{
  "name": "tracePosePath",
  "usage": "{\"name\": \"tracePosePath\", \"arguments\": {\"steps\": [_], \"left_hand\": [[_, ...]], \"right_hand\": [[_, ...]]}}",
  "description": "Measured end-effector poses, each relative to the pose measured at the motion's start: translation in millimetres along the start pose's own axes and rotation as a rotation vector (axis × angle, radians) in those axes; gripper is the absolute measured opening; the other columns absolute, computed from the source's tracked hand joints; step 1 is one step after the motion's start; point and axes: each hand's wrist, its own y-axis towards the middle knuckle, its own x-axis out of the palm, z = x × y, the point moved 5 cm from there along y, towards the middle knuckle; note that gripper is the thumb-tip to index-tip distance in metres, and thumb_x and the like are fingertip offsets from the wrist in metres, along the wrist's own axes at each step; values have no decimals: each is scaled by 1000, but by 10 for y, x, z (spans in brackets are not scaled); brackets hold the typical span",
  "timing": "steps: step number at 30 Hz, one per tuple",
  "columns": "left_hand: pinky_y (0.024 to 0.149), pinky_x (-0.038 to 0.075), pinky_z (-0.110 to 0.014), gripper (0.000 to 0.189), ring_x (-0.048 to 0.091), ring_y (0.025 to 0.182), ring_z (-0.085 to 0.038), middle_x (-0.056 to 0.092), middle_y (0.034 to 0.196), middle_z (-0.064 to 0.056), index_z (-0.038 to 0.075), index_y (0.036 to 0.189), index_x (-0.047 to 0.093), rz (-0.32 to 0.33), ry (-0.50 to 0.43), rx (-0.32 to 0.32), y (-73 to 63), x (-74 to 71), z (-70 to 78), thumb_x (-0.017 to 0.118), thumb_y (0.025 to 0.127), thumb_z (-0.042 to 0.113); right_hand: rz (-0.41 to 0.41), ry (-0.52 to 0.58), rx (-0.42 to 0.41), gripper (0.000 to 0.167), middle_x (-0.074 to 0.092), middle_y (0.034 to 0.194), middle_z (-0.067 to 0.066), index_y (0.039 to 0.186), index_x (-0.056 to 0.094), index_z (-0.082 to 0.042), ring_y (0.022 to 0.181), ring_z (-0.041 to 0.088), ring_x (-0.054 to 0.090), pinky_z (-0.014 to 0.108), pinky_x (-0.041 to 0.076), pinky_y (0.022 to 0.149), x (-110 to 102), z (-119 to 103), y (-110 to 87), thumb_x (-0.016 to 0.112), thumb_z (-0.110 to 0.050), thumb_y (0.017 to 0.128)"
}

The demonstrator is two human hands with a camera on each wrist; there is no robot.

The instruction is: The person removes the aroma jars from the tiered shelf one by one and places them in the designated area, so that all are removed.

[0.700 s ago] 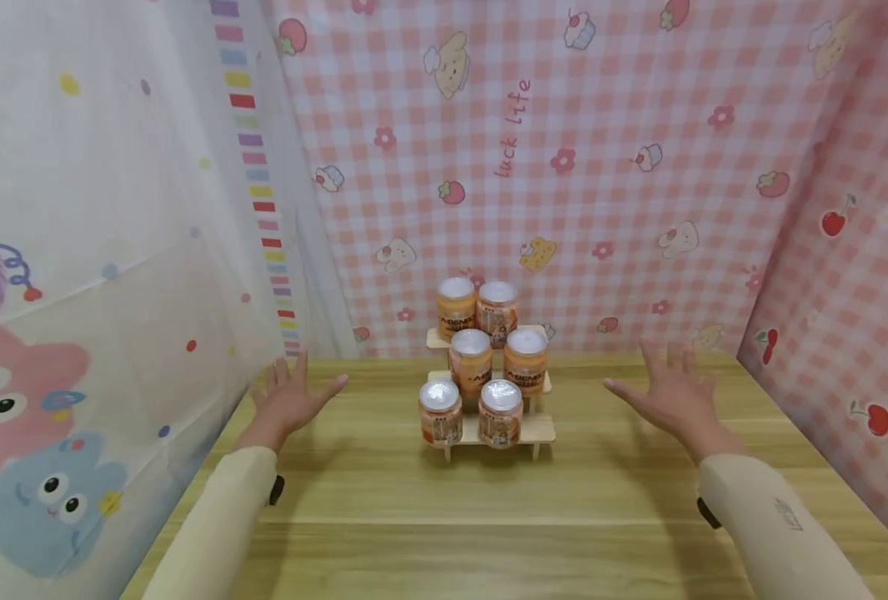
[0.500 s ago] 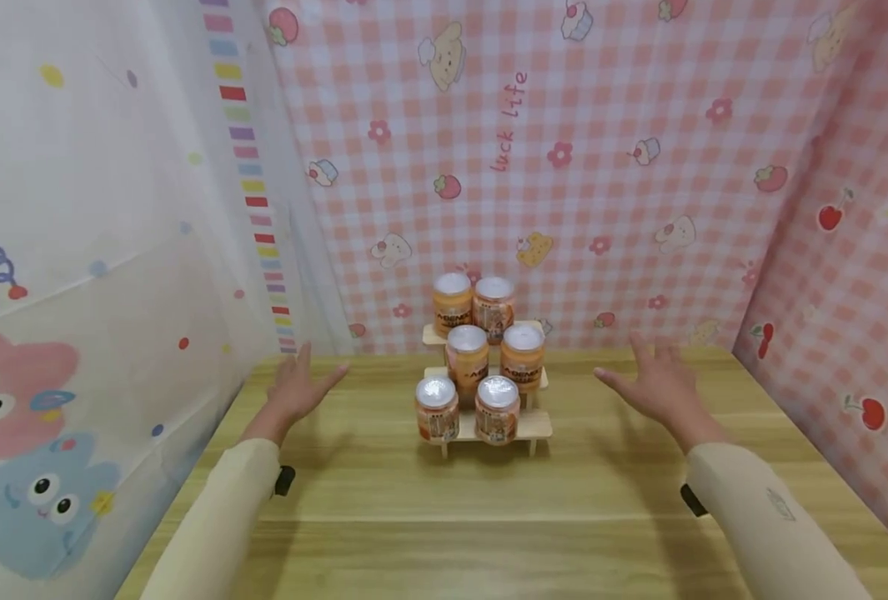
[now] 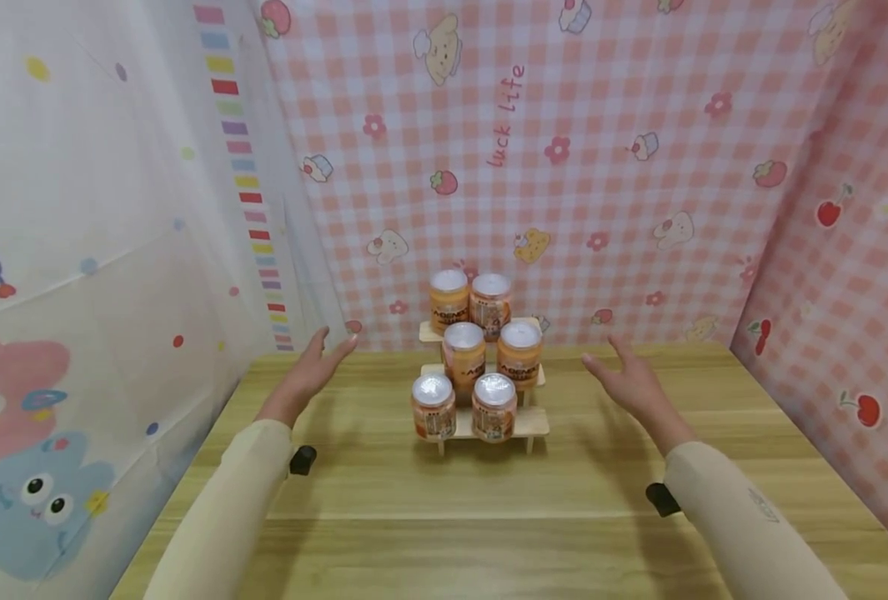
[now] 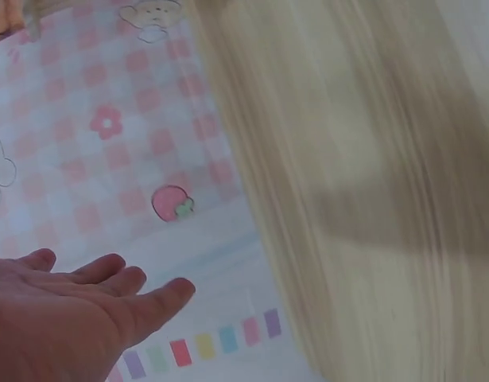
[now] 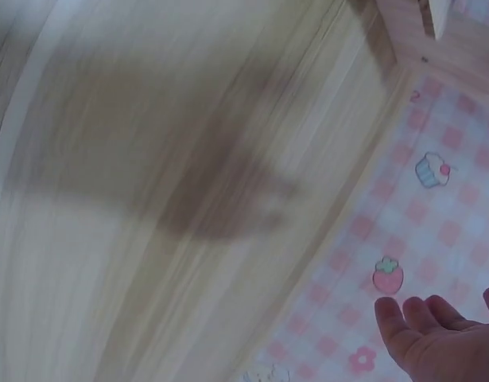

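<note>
A small three-step wooden stand (image 3: pixel 534 423) is at the middle of the table, with two round jars on each step. On the bottom step are a left jar (image 3: pixel 433 408) and a right jar (image 3: pixel 494 408), both with silvery lids and orange labels. Lettered orange jars (image 3: pixel 519 357) fill the middle step; the top step bears another orange jar (image 3: pixel 449 303) and a printed jar (image 3: pixel 491 307). To the stand's left my left hand (image 3: pixel 304 383) is held out over the table, fingers extended, holding nothing. My right hand (image 3: pixel 634 387) mirrors it on the right, thumb toward the jars.
The wood-grain table (image 3: pixel 481 492) ends at a pink checked cloth (image 3: pixel 489 208) behind the stand. A white cartoon-printed sheet (image 3: pixel 136 275) hangs at the left, and more checked cloth (image 3: pixel 849 292) closes off the right side.
Both hands have moved inward, closer to the stand from either side. The head view has shifted slightly; the jars and stand have stayed in place.
</note>
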Motion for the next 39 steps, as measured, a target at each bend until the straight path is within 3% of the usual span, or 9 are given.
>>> {"name": "tracePosePath", "arguments": {"steps": [7, 14, 19, 23, 29, 39], "left_hand": [[115, 16, -60, 103, 9, 149, -39, 3, 164, -20, 20, 160, -5, 17, -105, 13, 65, 61, 136, 48, 90, 73], [116, 20, -54, 89, 19, 147, -33, 19, 162, -15, 19, 161, 3, 44, -201, 59, 124, 161, 285, 54, 97, 56], [115, 23, -53, 88, 24, 146, -33, 22, 162, -13, 23, 160, 12, 93, -237, 63, 194, 210, 373, 57, 94, 59], [114, 25, -51, 88, 26, 145, -32, 25, 160, -13, 22, 160, 18, 130, -260, 71, 230, 221, 434, 58, 92, 62], [114, 28, -48, 77, 31, 142, -31, 31, 157, -15, 16, 157, 27, 155, -300, 98, 264, 243, 538, 58, 97, 51], [114, 27, -50, 68, 34, 141, -32, 39, 153, -17, 11, 153, 34, 177, -286, 121, 356, 316, 714, 59, 98, 43]], "right_hand": [[-11, 148, 72, 88, 15, 157, 34, 159, 5, -8, 142, 51, 19, 63, 27, 109, 150, 11, 21, 44, -59, 99], [7, 278, 143, 80, 24, 154, 35, 157, 13, -1, 140, 48, 28, 58, 30, 110, 319, 42, -15, 46, -49, 103], [14, 292, 163, 72, 33, 148, 35, 154, 23, 3, 134, 47, 38, 55, 37, 106, 486, 101, -59, 49, -41, 103], [11, 369, 182, 68, 38, 146, 33, 152, 27, 2, 130, 44, 43, 53, 41, 102, 640, 164, -92, 51, -39, 103], [35, 523, 222, 68, 44, 140, 33, 150, 29, 4, 118, 43, 55, 46, 52, 89, 844, 213, -143, 54, -37, 102], [54, 609, 202, 57, 62, 117, 30, 143, 35, 7, 84, 23, 66, 37, 57, 75, 1108, 215, -257, 60, -15, 98]]}}
